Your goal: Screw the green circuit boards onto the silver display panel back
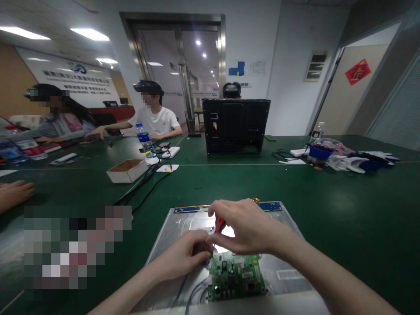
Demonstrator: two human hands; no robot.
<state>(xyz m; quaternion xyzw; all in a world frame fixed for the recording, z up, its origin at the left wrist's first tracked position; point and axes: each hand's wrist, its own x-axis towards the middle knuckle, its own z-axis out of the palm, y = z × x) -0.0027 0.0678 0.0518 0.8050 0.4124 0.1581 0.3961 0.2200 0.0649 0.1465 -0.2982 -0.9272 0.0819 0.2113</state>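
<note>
A dark green worktop (328, 197) fills a lit office with glass doors behind it. Two people sit at its far left side, and another person's hand (15, 192) rests at the left edge.

A silver metal panel (173, 232) lies flat at the near edge, with a green circuit board (236, 275) on its near half. The right hand (246, 229) has its fingers closed round the red handle of a screwdriver (219, 224), which stands nearly upright with its tip at the board's upper left corner. The left hand (183, 258) sits just beside the tip with its fingers curled. Whether they pinch the shaft is hidden.

The worktop right of the panel is bare. Black cables (147, 183) and a cardboard box (127, 169) lie to the far left, and a black chassis (236, 127) stands well beyond.
</note>
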